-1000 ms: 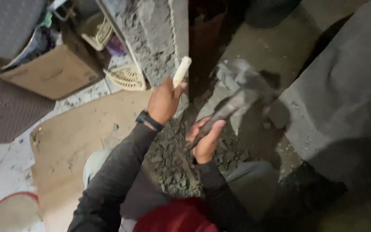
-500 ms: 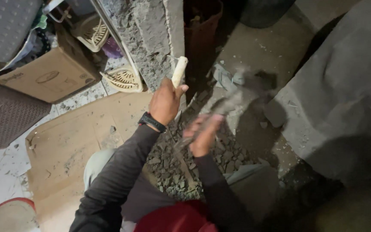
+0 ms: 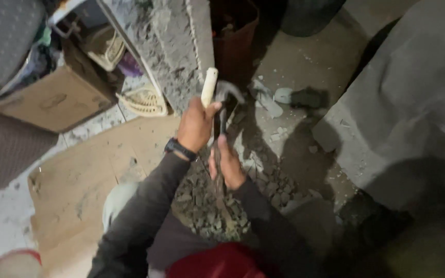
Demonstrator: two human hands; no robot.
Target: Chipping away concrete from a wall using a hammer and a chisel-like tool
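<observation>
Gripping a pale chisel against the concrete wall, the left hand steadies as the right hand, clenched on the hammer, has swung it in from its earlier raised position.

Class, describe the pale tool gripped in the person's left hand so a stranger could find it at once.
Start at the rough grey pillar at top centre. At its lower right edge, the left hand grips a chisel: a cream rod, the only pale stick among dark rubble, beside the hammer.

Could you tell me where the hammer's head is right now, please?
In the head view, the hammer head sits at upper centre, beside the pale chisel held in the left hand.
</observation>
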